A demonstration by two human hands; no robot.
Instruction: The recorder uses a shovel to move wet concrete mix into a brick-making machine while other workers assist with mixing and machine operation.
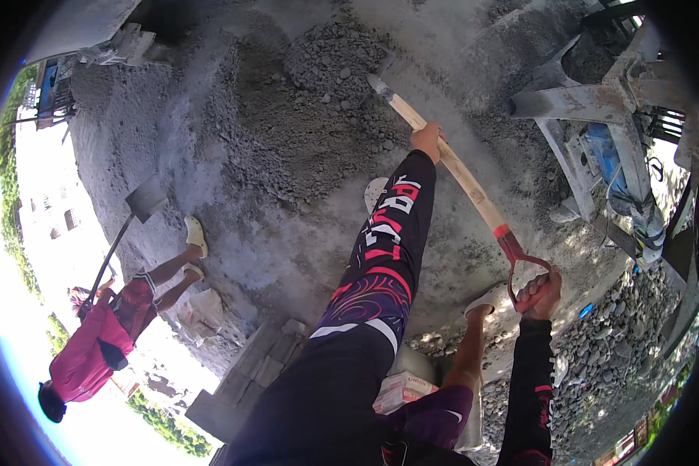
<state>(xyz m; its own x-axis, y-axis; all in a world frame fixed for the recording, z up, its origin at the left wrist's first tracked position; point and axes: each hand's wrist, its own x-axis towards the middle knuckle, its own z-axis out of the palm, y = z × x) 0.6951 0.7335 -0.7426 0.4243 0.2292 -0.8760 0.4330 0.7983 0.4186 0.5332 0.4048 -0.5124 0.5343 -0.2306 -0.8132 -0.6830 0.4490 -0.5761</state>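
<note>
A shovel [474, 190] with a pale wooden shaft and a red D-shaped handle slants across the view. My left hand [427, 142] is closed round the shaft, near its metal end. My right hand [540, 295] is wrapped on the grip of the red handle, lower and to the right. The blade end is at the edge of a grey heap of gravel and sand [326, 74]; dust and the same grey colour make the blade hard to make out. Both my arms wear dark printed sleeves.
At the left a person in a red shirt [89, 349] holds another shovel [146, 198]. A dusty metal machine frame [582, 105] stands at the right, above loose stones [613, 342]. Grey blocks [260, 369] are stacked below, near printed bags [404, 390].
</note>
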